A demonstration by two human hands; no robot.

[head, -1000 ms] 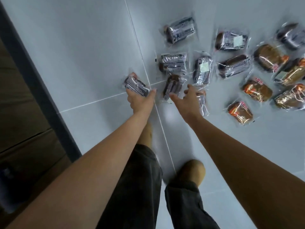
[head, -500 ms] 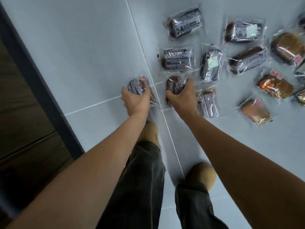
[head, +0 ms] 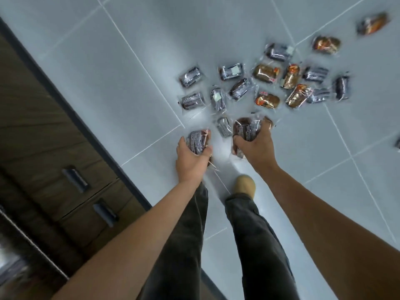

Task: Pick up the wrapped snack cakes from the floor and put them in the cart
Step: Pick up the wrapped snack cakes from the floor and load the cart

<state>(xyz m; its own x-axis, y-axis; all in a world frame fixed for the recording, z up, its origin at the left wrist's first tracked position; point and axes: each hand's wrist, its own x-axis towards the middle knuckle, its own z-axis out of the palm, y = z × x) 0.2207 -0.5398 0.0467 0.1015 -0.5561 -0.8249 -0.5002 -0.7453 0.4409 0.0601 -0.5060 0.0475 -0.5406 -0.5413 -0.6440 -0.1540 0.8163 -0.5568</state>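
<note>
Left hand [head: 190, 161] curled round 1 dark clear-wrapped snack cake [head: 198, 141], right hand [head: 255, 148] clutching a second dark wrapped cake [head: 246, 128] above the grey tiled floor [head: 151, 50], so don't squish them; cart's nowhere in view.

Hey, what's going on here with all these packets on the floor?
A person is standing over a tiled floor, gathering wrapped snack cakes. The left hand grips one dark-wrapped cake and the right hand grips another cake. More than a dozen loose cakes lie scattered on the tiles ahead. No cart is in view.
</note>
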